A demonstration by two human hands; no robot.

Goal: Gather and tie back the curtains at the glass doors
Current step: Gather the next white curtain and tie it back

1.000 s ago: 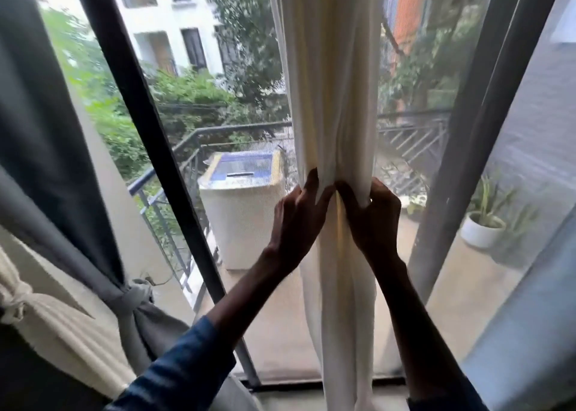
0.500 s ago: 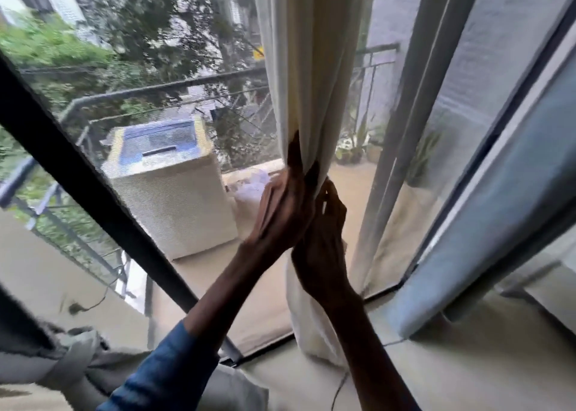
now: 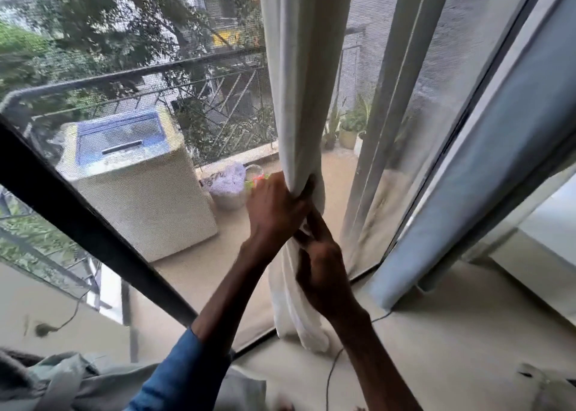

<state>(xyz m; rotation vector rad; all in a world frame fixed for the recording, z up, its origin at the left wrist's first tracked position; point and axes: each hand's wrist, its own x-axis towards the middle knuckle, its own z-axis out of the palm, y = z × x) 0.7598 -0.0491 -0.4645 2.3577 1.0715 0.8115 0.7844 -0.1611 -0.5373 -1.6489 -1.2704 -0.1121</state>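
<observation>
Left hand (image 3: 274, 211), on a blue sleeve (image 3: 187, 376), clenched round the gathered cream curtain (image 3: 299, 83), thumb across the folds. Right hand (image 3: 321, 273) just beneath and touching it, fingers (image 3: 313, 228) curled into the same bunch; motion blur over both. Curtain hanging from the top edge down to the floor (image 3: 436, 348), hem at the foot of the glass door (image 3: 218, 270), pinched narrow at the grip and looser below. Thin cable (image 3: 330, 376) on the pale floor, running past the hem toward the right. Black door frame (image 3: 78, 223) slanting across the left half; grey mesh-screen frame (image 3: 371, 161) just right of the curtain. Blue-grey curtain (image 3: 467, 192) near the right edge, reaching the floor. Crumpled grey cloth (image 3: 62, 379) at the lower left corner. Beyond the glass: balcony with washer (image 3: 140, 192) near the railing (image 3: 156, 71), basket (image 3: 230, 192) beside the washer, potted plants (image 3: 349, 130) at the far corner, trees behind.
</observation>
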